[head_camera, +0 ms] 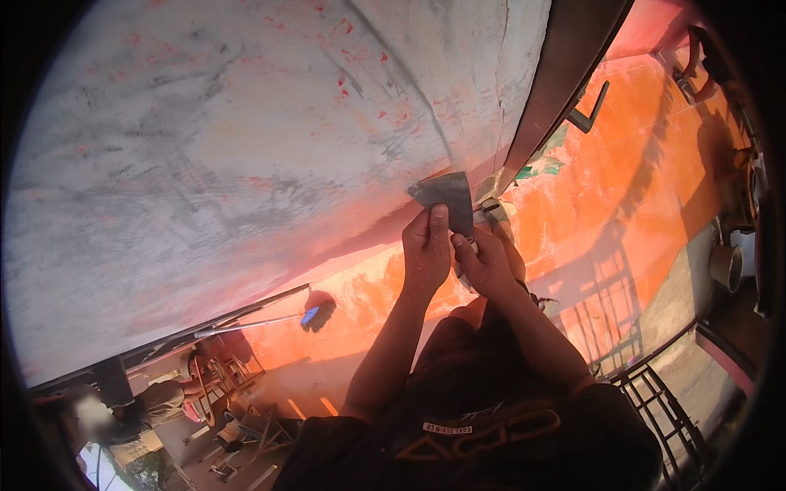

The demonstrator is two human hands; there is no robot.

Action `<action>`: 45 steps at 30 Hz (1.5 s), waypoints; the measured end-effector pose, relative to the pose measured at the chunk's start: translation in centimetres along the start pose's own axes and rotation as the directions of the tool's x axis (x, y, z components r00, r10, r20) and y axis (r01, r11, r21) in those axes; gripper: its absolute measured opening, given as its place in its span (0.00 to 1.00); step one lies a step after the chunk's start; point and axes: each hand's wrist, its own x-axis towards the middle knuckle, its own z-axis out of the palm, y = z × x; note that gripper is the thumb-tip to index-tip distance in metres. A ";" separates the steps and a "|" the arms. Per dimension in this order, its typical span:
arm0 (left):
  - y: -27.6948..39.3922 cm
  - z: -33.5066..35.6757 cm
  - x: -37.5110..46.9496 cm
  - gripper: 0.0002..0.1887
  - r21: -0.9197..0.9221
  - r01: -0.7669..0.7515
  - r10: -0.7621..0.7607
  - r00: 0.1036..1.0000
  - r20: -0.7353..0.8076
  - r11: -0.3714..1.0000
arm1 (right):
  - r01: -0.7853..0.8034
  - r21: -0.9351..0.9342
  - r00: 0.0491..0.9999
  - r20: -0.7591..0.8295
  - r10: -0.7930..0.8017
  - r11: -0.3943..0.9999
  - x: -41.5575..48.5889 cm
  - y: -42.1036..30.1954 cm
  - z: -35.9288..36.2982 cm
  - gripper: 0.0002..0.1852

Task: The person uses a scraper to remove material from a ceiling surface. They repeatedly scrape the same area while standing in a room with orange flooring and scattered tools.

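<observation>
Both of my hands hold one wide scraper, its dark metal blade (451,199) fanning out towards the wall. My left hand (430,245) pinches the blade's left side, the thumb lying flat on the metal. My right hand (488,261) grips it lower down, around the handle, which the fingers mostly hide. The blade's broad edge is close to the grey-white wall (245,123), which bears red flecks, dark smears and a long crack; whether they touch I cannot tell.
A brown frame (552,86) borders the wall at right. Orange floor tiles (614,159) stretch below. A broom (318,312) lies at lower left, near stacked chairs (215,380) and a person (135,405). A metal gate (666,405), a bucket (726,267) and another person's arm (694,52) are at right.
</observation>
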 end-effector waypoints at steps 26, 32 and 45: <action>-2.2 -0.4 -1.1 0.19 0.022 0.135 -0.136 0.989 0.050 0.991 | -0.278 0.088 0.960 0.058 0.274 0.956 -2.6 0.3 -0.1 0.16; -1.5 -1.3 -2.3 0.19 0.127 0.148 -0.158 0.984 0.076 0.981 | -0.328 0.184 0.920 0.286 0.269 0.926 -4.0 1.1 -0.7 0.16; -0.7 -3.0 -11.5 0.15 -0.071 0.321 -0.316 0.946 0.063 0.945 | -0.213 0.291 0.942 0.315 0.116 0.933 -0.2 -3.6 2.4 0.23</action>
